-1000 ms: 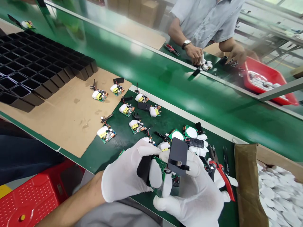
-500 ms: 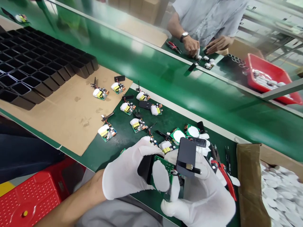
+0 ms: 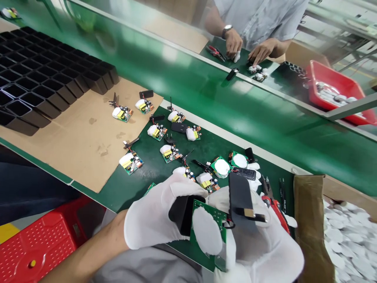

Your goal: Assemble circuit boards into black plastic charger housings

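Matte green table point(image 3: 153, 173) beside a glossy green conveyor belt point(image 3: 206, 98); a brown cardboard sheet point(image 3: 88, 137) and black cellular trays point(image 3: 44, 82) lie to the left. Left hand point(image 3: 150, 220) (white knit glove) grips a boxy black housing point(image 3: 182, 212) against a flat green circuit board point(image 3: 219, 222), above the near table edge. Right hand point(image 3: 265, 251) clasps a smooth black cover point(image 3: 240, 194).

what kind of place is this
Probably an electronics assembly line: a green conveyor belt, circuit boards spread on the bench, rows of black casings, and a co-worker across the belt.
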A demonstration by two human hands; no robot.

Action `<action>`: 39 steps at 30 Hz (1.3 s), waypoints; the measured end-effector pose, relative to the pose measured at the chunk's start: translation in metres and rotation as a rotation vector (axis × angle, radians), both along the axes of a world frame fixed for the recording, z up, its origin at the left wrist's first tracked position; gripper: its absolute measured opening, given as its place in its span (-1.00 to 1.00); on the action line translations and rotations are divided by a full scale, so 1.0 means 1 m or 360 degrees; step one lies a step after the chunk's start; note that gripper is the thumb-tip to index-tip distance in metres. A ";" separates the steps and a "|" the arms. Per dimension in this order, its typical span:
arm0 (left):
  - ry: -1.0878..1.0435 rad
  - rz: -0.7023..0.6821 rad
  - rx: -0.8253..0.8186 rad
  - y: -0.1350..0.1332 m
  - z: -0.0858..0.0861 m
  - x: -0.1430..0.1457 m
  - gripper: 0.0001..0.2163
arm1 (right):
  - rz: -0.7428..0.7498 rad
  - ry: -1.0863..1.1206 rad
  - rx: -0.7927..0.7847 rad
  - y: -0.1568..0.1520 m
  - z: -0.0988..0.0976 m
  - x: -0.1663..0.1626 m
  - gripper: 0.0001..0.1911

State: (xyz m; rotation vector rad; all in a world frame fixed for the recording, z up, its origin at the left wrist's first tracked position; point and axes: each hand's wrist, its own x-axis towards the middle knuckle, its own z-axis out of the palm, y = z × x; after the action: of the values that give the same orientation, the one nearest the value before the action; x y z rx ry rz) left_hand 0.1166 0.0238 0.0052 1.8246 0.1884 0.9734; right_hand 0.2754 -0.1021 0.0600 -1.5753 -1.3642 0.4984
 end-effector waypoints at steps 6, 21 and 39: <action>-0.0024 -0.0051 -0.0044 0.000 -0.005 -0.001 -0.26 | 0.0074 0.0182 0.0034 0.009 0.005 -0.003 -0.22; -0.0036 -0.0032 -0.0064 0.001 0.000 0.001 -0.21 | 0.0167 0.0123 0.0059 0.018 0.015 0.000 -0.42; -0.0003 -0.0068 -0.0081 -0.001 -0.003 -0.002 -0.13 | 0.0105 -0.0079 0.0085 0.015 0.005 -0.003 -0.56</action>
State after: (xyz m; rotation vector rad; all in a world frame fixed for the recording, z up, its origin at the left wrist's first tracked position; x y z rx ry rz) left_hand 0.1144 0.0230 0.0025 1.7741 0.1708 0.9326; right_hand 0.2721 -0.0871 0.0653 -1.5125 -1.4592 0.4617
